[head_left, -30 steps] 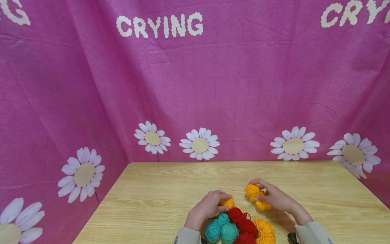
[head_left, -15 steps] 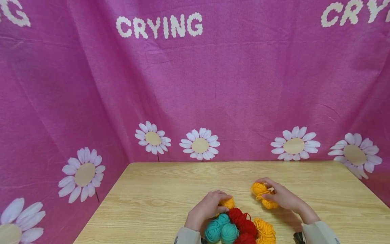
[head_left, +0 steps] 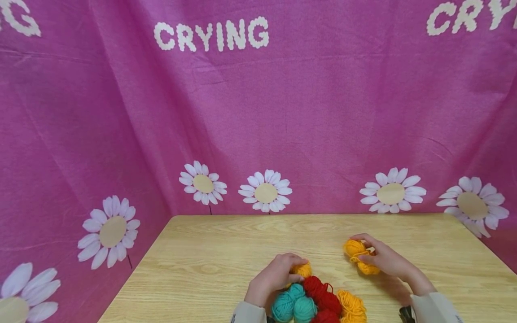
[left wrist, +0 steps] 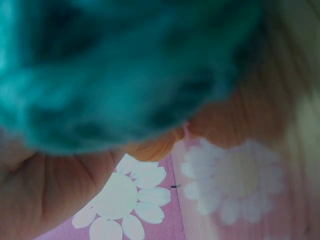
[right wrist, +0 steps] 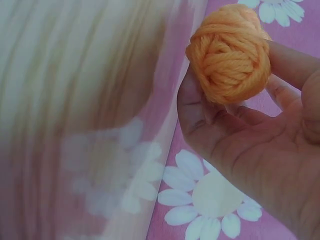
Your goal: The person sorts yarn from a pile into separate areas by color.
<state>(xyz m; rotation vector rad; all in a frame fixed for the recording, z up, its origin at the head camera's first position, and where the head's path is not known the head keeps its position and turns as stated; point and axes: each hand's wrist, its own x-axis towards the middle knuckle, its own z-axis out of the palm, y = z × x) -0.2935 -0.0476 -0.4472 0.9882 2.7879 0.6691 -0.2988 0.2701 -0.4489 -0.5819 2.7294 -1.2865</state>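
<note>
My left hand (head_left: 274, 274) grips a yellow yarn ball (head_left: 302, 269) on the table, its thumb and fingers around it. A blurred teal yarn ball (left wrist: 115, 75) fills much of the left wrist view and hides most of that grip. My right hand (head_left: 387, 259) holds yellow yarn (head_left: 355, 248) to the right of the group; a second yellow bulge (head_left: 368, 268) shows below its thumb. In the right wrist view, thumb and fingers pinch the yellow yarn ball (right wrist: 230, 60). Between the hands lie teal yarn balls (head_left: 305, 308), red yarn balls (head_left: 329, 303) and loose yellow yarn (head_left: 352, 306).
A pale wooden table (head_left: 202, 260) carries the yarn. Pink cloth (head_left: 315, 112) with white flowers hangs behind it and along its sides. Wood surface extends to the left of the left hand and behind both hands. The frame's lower edge cuts off the nearest yarn.
My right hand has moved to the right, carrying the yellow yarn away from the group. The left hand and the other yarn balls have stayed in place.
</note>
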